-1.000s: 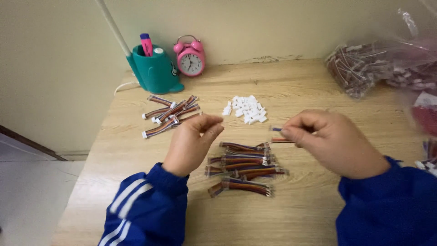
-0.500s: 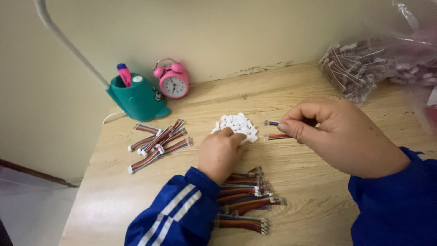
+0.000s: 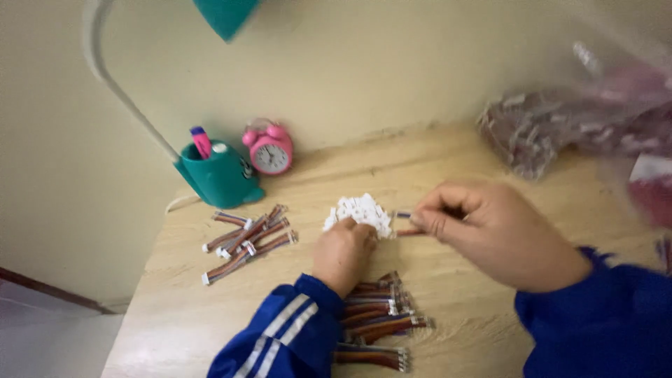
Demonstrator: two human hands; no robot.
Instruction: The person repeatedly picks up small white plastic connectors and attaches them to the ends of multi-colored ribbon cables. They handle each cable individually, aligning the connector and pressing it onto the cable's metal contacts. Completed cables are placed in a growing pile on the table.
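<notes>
Small white plastic connector housings (image 3: 360,210) lie heaped on the pale wooden surface (image 3: 455,280), left hand (image 3: 343,253) fingertips touching them; right hand (image 3: 490,227) beside pinches a short multicoloured wire lead (image 3: 404,222), lengthwise toward the heap.

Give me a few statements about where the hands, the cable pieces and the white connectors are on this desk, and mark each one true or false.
1. The left hand rests at the pile of small white connectors. True.
2. The right hand is empty. False: its fingertips pinch a short wire piece beside the connectors.
3. A pink alarm clock stands next to the teal lamp base. True.
4. All the cable bundles lie in one heap. False: one group of cable bundles lies near the lamp base, another by the left sleeve.
5. The clear bag of wires sits at the desk's near left corner. False: it is far right.
</notes>
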